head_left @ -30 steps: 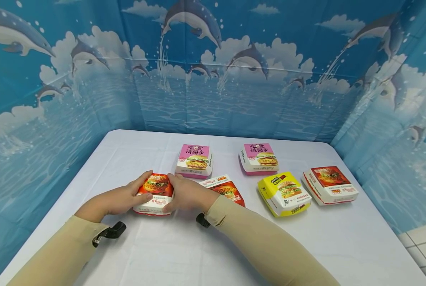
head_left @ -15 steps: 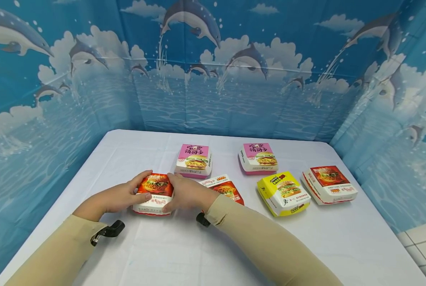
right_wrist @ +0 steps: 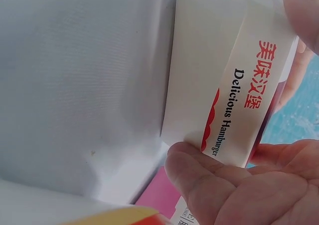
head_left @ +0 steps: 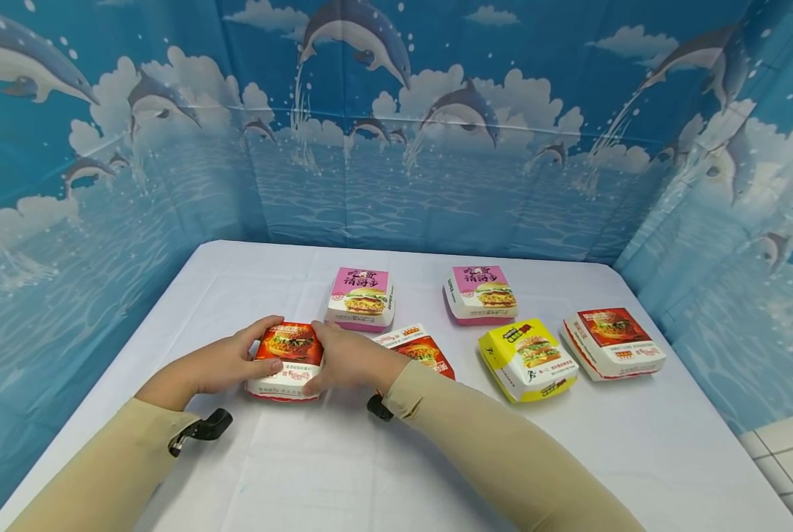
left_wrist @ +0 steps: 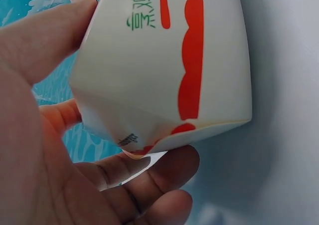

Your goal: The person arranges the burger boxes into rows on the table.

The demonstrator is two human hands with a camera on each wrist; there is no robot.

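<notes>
A red and white hamburger box (head_left: 293,346) stands on the white table at left of centre in the head view, a burger picture on its lid. My left hand (head_left: 231,363) holds its left side and my right hand (head_left: 348,360) its right side, thumbs near the front and fingers toward the back. In the left wrist view, the box's white side wall (left_wrist: 134,75) shows a red scalloped band; curled fingers (left_wrist: 174,167) reach its far corner. The right wrist view shows the opposite wall (right_wrist: 214,75), printed "Delicious Hamburger", with fingers (right_wrist: 194,165) at its lower corner.
Another red and white box (head_left: 429,355) lies partly behind the right wrist. Two pink and white boxes (head_left: 361,299) (head_left: 482,295) stand farther back. Rightward are a yellow box (head_left: 529,360) and a third red and white one (head_left: 614,345). A dolphin-print curtain (head_left: 396,185) surrounds the table.
</notes>
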